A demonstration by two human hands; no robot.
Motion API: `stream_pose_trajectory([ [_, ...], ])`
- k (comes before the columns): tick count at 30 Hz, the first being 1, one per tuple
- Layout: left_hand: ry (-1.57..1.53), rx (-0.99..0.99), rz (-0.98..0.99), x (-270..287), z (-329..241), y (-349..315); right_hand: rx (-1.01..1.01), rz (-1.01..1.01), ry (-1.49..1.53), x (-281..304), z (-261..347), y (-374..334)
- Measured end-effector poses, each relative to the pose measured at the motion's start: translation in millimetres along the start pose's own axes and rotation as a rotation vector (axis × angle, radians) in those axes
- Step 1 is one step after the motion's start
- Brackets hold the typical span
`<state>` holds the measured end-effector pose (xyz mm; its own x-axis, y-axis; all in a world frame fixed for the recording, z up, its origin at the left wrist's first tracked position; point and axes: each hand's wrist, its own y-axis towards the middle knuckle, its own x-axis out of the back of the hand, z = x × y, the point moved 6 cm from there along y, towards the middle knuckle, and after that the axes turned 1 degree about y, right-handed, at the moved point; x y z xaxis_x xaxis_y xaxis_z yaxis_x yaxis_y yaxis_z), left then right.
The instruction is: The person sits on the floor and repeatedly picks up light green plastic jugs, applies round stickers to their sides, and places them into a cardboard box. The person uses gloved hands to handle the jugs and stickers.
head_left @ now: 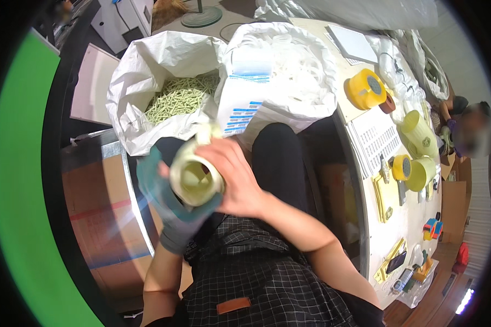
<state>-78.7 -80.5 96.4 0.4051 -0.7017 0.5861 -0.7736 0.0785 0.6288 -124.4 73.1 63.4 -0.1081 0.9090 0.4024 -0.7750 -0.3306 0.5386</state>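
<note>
Over my lap, both hands are around a pale yellow-green hollow plastic tube (195, 182), its round open end tipped up toward me. My left hand (157, 188), in a teal and grey glove, wraps the tube from the left and below. Bare fingers of my right hand (232, 171) curl over its right side and far end. Motion smears the far end, so its shape is unclear. Just beyond, a white sack (133, 71) holds many small pale green plastic sticks (177, 99).
A second white sack (316, 103) holds translucent white pieces (297, 68). On the table (372, 234) to the right are yellow tape rolls (365, 87), pale yellow cylinders (418, 136) and a printed sheet (373, 136). Cardboard boxes (112, 212) stand left; another person (447, 109) is far right.
</note>
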Motion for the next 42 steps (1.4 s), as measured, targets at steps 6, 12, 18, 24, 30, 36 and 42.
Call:
stream_pose_trajectory([
  [6, 0.016, -0.142, -0.165, -18.7, 41.4, 66.8, 0.127, -0.166, -0.267, 37.2, -3.0, 75.4],
  [12, 0.082, -0.175, -0.139, -14.4, 18.9, 49.1, -0.302, -0.53, -0.577, 151.7, -124.7, 21.2],
  [18, -0.041, -0.047, 0.301, -39.5, -14.8, -7.4, -0.574, -0.332, -1.16, 196.0, -209.3, 32.6],
  [24, -0.112, -0.049, 0.335, -53.6, -35.4, -7.8, -0.666, -0.436, -1.089, 203.6, -210.8, 40.5],
  [30, -0.138, -0.134, 0.301, -61.4, -46.3, -0.2, -0.691, -0.349, -1.015, 223.3, -220.0, 39.2],
  [36, -0.115, -0.077, 0.243, -59.6, -37.4, -8.2, -0.66, -0.286, -0.282, 204.2, -156.8, 28.3],
  [42, -0.119, -0.108, 0.274, -62.2, -34.8, 3.9, -0.141, 0.32, 0.044, 114.3, -4.3, 11.6],
])
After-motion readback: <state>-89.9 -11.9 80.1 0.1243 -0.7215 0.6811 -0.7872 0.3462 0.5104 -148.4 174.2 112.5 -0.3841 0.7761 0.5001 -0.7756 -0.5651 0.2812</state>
